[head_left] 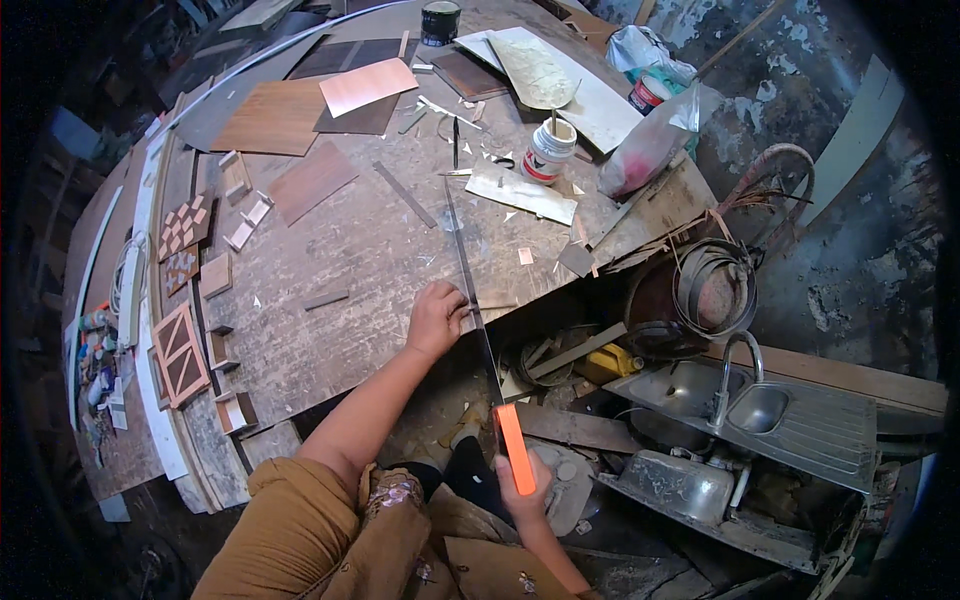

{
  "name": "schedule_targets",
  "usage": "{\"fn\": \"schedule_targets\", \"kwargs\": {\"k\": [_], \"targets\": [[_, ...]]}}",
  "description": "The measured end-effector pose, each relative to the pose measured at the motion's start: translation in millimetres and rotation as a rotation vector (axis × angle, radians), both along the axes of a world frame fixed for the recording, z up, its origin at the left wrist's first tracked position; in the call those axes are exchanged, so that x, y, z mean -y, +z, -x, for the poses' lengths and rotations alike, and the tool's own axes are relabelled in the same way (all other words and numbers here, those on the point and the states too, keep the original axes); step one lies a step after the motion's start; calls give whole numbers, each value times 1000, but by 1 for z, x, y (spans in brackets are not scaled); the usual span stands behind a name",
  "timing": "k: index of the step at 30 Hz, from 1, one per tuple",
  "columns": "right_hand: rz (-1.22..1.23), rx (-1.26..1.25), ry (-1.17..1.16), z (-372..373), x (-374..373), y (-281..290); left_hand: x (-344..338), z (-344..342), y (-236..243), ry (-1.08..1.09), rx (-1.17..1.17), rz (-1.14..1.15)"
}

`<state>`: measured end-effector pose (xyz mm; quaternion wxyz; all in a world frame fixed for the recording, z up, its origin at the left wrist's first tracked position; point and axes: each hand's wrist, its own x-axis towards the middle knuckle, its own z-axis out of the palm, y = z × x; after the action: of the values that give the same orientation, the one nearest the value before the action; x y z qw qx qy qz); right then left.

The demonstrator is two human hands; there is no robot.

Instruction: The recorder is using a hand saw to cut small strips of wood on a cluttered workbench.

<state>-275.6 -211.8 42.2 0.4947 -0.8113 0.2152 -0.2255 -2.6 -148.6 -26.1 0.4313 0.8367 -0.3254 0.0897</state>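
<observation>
My right hand [527, 484] is wrapped round the orange handle of a handsaw [474, 290]. Its long dark blade runs away from me, across the near edge of the worktable [330, 340]. Just left of the blade, my left hand [437, 318] presses down at that edge with curled fingers. A pale wood strip [497, 302] sticks out on the blade's other side, in line with those fingers; its other end is hidden by the hand and blade. Whether the teeth touch the strip is too small to tell.
Small wooden boxes and frames [181, 355] line the table's left side. Thin sheets [270, 118] and a white glue tub [549, 150] lie farther back. Right of the table are a metal sink unit [800, 410], a loose basin [675, 488] and coiled metal strips [715, 285].
</observation>
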Motion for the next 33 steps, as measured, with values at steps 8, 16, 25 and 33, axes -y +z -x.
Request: {"fn": "schedule_targets", "kwargs": {"k": [8,16,25,33], "targets": [[19,8,15,24,-6,-2,1,0,-1,6,48,22],[-68,-21,-6,-14,0,-1,0,1,-1,-61,22,6],[51,-31,-31,9,-15,1,-4,0,-1,-69,32,24],[32,35,7,-26,-4,-12,-2,3,-1,-42,22,2]]}}
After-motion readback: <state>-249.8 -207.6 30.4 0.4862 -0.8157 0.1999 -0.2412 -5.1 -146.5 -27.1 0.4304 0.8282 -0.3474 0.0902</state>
